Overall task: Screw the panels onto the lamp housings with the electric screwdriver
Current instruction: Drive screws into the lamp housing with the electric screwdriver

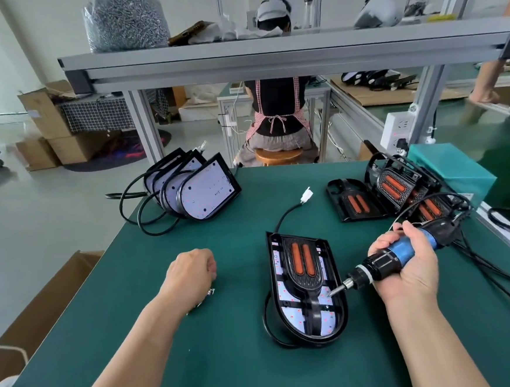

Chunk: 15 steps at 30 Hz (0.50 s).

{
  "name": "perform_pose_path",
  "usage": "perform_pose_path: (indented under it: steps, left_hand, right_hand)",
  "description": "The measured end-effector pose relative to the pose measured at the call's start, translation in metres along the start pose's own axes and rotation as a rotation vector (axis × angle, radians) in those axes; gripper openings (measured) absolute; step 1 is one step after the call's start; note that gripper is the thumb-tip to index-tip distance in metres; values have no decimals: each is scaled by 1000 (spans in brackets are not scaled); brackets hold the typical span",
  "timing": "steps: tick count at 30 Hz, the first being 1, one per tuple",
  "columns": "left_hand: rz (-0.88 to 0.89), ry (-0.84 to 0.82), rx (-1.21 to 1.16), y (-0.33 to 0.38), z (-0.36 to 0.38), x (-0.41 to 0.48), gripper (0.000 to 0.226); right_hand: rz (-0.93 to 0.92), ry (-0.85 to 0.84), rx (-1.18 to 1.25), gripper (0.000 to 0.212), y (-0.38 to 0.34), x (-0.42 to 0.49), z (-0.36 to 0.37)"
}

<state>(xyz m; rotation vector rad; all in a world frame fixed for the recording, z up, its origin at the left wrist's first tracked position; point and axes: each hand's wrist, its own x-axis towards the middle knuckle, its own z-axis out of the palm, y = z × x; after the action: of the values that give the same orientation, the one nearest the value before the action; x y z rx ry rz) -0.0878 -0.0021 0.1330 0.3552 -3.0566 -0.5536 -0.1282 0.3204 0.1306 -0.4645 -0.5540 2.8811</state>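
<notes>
A black lamp housing point(306, 288) lies on the green table point(218, 364) in front of me, a black panel with two orange strips set into it over a white LED board. My right hand point(406, 268) grips the blue and black electric screwdriver point(390, 257), its bit tip resting on the panel's right side, low down. My left hand point(191, 276) rests to the left of the housing, fingers curled over small screws point(211, 292) on the table; what it holds is hidden.
Several housings with bare LED boards point(198, 191) lean stacked at the back left. Finished housings point(391, 191) pile at the back right beside a teal box point(451, 170). Screwdriver cables point(505, 283) trail right. A shelf frame point(267, 61) spans overhead. A person sits beyond the table.
</notes>
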Motion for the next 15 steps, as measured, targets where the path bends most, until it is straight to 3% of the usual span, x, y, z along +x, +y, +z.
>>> perform_pose_path:
  steps: [4, 9, 15]
  left_hand:
    - [52, 118, -107, 3, -2, -7, 19]
    - [107, 170, -494, 23, -15, -23, 24]
    - [7, 88, -1032, 44, -18, -39, 9]
  right_hand:
    - [-2, -16, 12, 10, -1, -1, 0]
    - [1, -27, 9, 11, 0, -4, 6]
    - [-26, -29, 11, 12, -3, -12, 15]
